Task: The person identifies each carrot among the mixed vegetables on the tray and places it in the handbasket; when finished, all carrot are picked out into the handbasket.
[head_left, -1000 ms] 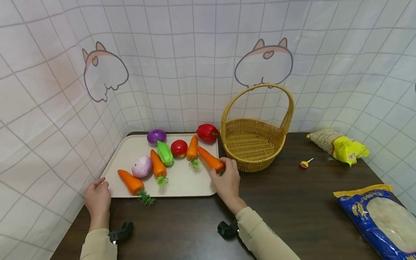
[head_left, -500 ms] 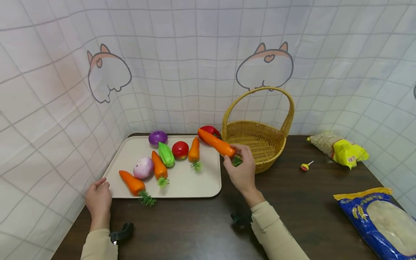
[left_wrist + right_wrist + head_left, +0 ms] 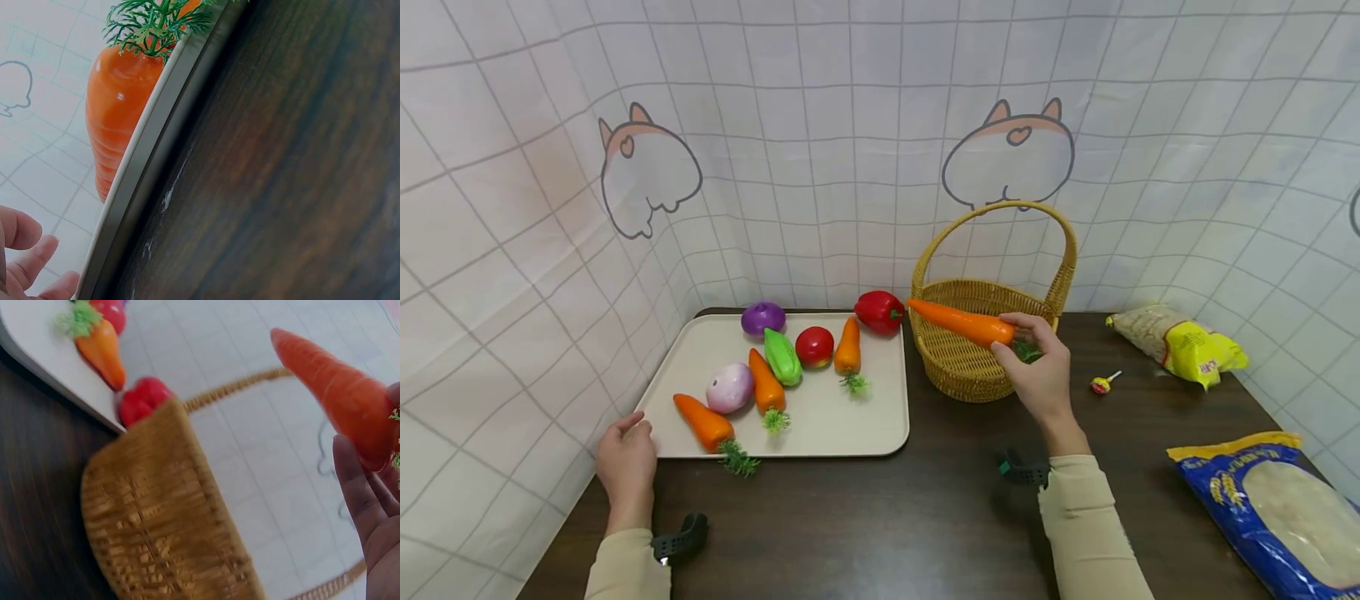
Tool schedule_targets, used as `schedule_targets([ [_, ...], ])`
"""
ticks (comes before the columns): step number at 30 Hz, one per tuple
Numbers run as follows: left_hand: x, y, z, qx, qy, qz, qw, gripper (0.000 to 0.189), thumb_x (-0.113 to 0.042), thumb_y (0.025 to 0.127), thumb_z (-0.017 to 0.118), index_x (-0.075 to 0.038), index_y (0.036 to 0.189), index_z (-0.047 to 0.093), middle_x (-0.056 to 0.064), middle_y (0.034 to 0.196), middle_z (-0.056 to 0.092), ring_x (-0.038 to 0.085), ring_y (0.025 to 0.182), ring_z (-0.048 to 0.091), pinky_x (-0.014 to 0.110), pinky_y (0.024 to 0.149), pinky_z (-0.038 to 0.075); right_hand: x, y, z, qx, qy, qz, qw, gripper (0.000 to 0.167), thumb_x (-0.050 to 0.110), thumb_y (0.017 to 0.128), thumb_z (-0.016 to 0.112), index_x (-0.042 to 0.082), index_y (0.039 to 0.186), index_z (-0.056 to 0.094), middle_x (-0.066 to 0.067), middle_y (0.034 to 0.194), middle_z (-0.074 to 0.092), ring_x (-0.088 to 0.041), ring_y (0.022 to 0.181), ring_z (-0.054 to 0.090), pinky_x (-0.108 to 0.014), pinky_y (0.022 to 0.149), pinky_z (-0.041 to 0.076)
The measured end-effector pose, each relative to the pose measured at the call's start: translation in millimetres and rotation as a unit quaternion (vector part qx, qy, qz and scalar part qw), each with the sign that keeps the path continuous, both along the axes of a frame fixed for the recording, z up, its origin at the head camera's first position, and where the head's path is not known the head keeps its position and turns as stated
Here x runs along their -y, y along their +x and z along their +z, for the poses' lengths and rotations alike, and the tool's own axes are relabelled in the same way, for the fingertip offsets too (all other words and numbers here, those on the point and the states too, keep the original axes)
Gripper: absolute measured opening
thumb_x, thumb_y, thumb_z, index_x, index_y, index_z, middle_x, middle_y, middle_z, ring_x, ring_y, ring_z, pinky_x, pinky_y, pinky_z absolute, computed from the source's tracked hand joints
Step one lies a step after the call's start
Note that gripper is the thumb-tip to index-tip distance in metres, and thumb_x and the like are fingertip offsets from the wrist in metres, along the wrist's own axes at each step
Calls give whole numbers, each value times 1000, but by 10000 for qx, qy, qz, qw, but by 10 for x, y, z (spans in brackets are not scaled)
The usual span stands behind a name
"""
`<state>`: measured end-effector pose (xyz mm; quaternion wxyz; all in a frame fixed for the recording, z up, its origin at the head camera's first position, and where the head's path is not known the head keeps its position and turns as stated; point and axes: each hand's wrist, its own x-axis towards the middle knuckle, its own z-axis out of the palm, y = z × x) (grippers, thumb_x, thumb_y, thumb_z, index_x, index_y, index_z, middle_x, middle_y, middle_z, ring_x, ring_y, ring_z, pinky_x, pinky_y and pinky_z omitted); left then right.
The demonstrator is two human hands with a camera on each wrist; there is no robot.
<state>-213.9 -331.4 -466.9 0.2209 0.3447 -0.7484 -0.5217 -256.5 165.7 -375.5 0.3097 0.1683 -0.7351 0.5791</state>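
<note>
The right hand (image 3: 1042,367) pinches a carrot (image 3: 962,321) by its leafy end, tip pointing left, raised across the mouth of the basket (image 3: 958,379) in the head view. The left hand (image 3: 625,458) lies at the near left corner of the tray (image 3: 842,425), fingers loosely bent; whether they press the rim I cannot tell.

Both tray and basket stand on a dark wooden table (image 3: 842,533). White gridded cloth (image 3: 820,192) lines the left, far and right sides, printed with cartoon animals (image 3: 1009,158).

The tray's far edge sits close to the cloth, and a red pepper (image 3: 880,312) rests at its far right corner. Leaves of the nearest carrot on the tray (image 3: 703,423) overhang the near edge. A narrow strip of wood parts tray from basket, whose handle (image 3: 1064,279) arches from left to right. Dark wood spreads from the tray's near edge across to a blue bag (image 3: 1225,492) at near right; a lollipop (image 3: 1101,385) and a yellow bag (image 3: 1206,354) lie farther back.
</note>
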Motion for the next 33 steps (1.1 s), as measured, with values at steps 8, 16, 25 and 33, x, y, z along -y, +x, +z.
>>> schedule_targets([
  [8,11,13,-21,-38,21,57,10000,47,-24,96,43,-2,136,54,22,135,54,35,127,45,42,98,35,-270,-193,-225,528,-335,-1103,9919,33,1,84,68,-5,116,65,-20,114,63,-15,96,55,-13,70,46],
  [16,-4,20,-15,-125,99,-12,9999,47,-25,98,42,-1,137,53,24,135,54,36,126,46,48,104,35,-413,-471,-413,1575,-217,-1368,9778,37,20,87,68,6,121,65,-9,111,61,-9,86,58,-12,62,48],
  [25,-12,9,18,-145,-63,-101,9998,45,-23,97,44,-1,135,56,23,135,55,36,124,49,46,100,37,-505,-747,-335,2251,716,-1254,9636,41,26,89,65,8,125,63,-13,118,61,-13,80,55,-16,61,45],
  [33,-8,2,0,-139,-39,-22,9999,45,-22,97,44,0,135,56,24,134,55,37,124,48,47,101,37,-542,-1059,-298,3183,934,-688,9409,48,24,92,59,5,136,54,-21,137,49,-30,102,61,-26,72,54],
])
